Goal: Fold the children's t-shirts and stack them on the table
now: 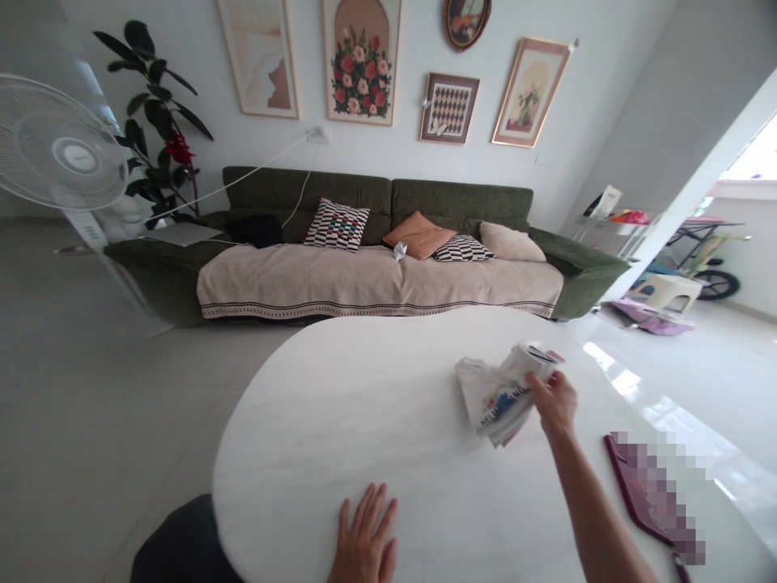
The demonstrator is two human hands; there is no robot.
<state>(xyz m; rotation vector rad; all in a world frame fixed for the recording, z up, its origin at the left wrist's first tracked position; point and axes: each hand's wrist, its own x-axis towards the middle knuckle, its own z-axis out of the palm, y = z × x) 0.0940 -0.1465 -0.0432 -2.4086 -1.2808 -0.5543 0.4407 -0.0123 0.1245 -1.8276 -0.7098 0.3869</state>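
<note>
My right hand [554, 398] grips a bunched white T-shirt [494, 395] with dark lettering and a blue print, above the far right part of the white table [340, 405]. The cloth hangs in loose folds to the left of my fingers, and a little pink shows at its edges. At the table's near side my left hand [363, 538] lies flat, fingers spread, holding nothing. Part of that hand is cut off by the bottom of the view.
A dark red flat object [643, 494], partly blurred out, lies at the table's right. Beyond the table stands a green sofa [461, 194] with several cushions. A white fan [76, 154] is at the left. A low stool [664, 290] stands far right.
</note>
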